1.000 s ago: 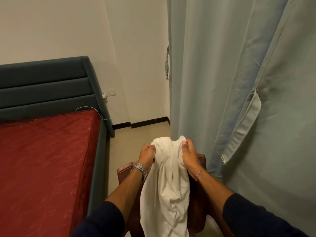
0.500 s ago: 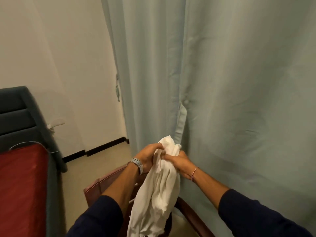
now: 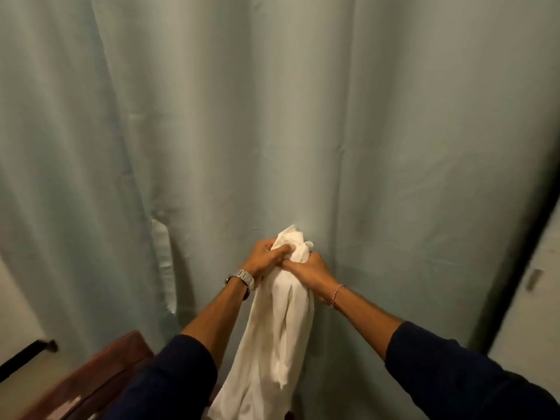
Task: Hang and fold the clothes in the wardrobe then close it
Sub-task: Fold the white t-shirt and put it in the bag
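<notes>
- Pale grey-green fabric curtain: hanging in long vertical folds across nearly the whole view; lighter fabric strip hanging along one fold at lower left.
- White, soft, crumpled cloth garment: bunched at the top between both hands, in front of the curtain at centre; remainder hanging loose, down past the lower edge of the view.
- Reddish-brown wooden furniture piece: lower left corner, partly cut off; kind cannot be told.
- Pale wall or door panel: right edge, beyond a dark vertical edge; small fitting on it blurred.
- Dark navy sleeves: pushed up both forearms.
- Left hand: fingers curled tight, clamped on the garment's bunched top; touching the right hand.
- Right hand: fingers curled round the same bunch, just below its top.
- Silver metal link wristwatch: on the left wrist.
- Thin pink bracelet: on the right wrist.
</notes>
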